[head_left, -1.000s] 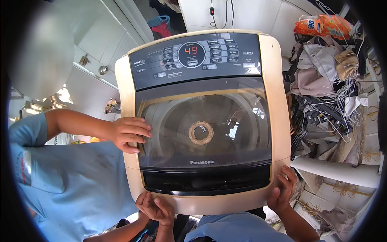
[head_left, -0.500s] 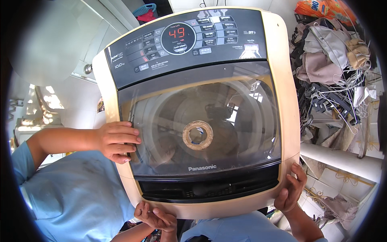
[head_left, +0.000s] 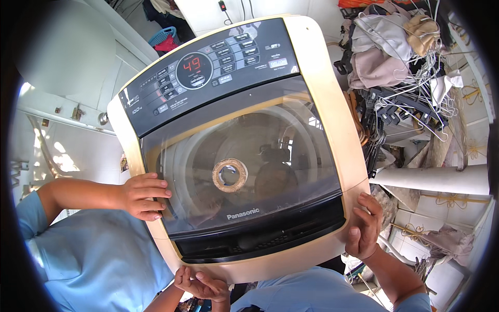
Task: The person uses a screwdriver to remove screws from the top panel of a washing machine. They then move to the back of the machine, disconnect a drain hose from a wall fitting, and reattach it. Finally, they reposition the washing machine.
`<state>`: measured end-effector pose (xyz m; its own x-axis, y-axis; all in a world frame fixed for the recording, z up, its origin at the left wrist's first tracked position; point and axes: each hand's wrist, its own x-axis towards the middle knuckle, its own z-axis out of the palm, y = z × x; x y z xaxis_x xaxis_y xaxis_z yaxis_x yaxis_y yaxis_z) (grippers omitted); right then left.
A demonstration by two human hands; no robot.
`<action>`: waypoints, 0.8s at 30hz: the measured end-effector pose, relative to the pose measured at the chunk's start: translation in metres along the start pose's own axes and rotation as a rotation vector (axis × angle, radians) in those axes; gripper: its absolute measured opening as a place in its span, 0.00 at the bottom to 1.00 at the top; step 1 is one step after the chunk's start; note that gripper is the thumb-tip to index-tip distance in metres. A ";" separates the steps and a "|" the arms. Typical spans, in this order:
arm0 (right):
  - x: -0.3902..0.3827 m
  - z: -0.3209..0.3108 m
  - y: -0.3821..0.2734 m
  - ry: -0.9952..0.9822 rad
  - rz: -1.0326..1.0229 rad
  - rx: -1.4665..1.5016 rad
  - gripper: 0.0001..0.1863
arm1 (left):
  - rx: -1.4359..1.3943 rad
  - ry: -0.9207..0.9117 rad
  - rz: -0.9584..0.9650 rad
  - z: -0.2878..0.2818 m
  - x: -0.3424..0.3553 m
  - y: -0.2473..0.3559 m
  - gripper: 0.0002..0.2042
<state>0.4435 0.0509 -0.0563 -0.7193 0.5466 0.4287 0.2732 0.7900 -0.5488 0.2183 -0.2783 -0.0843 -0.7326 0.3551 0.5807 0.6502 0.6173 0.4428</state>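
A top-loading washing machine with a pale cream frame and dark control panel fills the middle, tilted in view. Its see-through lid is closed, with a round tan ring on it. My right hand grips the near right corner, thumb on the front face. At the near left edge my left hand holds the frame from below, its fingers partly hidden. A co-worker in a blue shirt rests a hand on the left side; a second forearm crosses close beside my left hand.
White wire hangers and crumpled cloths are piled at the right. Below them runs a thick white pipe. A blue basket stands at the far left, near a white door with a round knob.
The washing machine has shifted left and turned counter-clockwise in view, with the hands still on it. More of the pipe and hangers shows at the right.
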 end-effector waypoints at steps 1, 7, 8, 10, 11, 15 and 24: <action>0.001 0.000 0.000 -0.003 -0.008 0.007 0.19 | 0.024 0.015 -0.050 -0.002 -0.009 0.008 0.16; 0.000 0.005 -0.001 0.070 -0.040 0.039 0.06 | 0.016 0.087 -0.110 0.001 -0.013 0.013 0.13; 0.000 0.005 -0.001 0.078 -0.052 0.051 0.06 | -0.001 0.108 -0.093 0.002 -0.011 0.014 0.13; 0.001 0.006 -0.002 0.097 -0.071 0.080 0.05 | -0.024 0.142 -0.070 0.000 -0.009 0.016 0.12; 0.000 0.005 -0.001 0.110 -0.075 0.074 0.05 | -0.036 0.152 -0.098 0.003 -0.007 0.019 0.12; -0.001 0.007 0.007 0.161 -0.102 0.087 0.07 | -0.018 0.177 -0.081 0.005 0.000 0.025 0.10; -0.001 0.029 -0.012 0.174 -0.070 0.086 0.14 | 0.000 0.312 -0.124 0.003 -0.013 0.007 0.14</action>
<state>0.4223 0.0330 -0.0704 -0.6112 0.5368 0.5817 0.1656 0.8054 -0.5692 0.2319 -0.2770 -0.0909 -0.7091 0.0457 0.7036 0.5603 0.6422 0.5231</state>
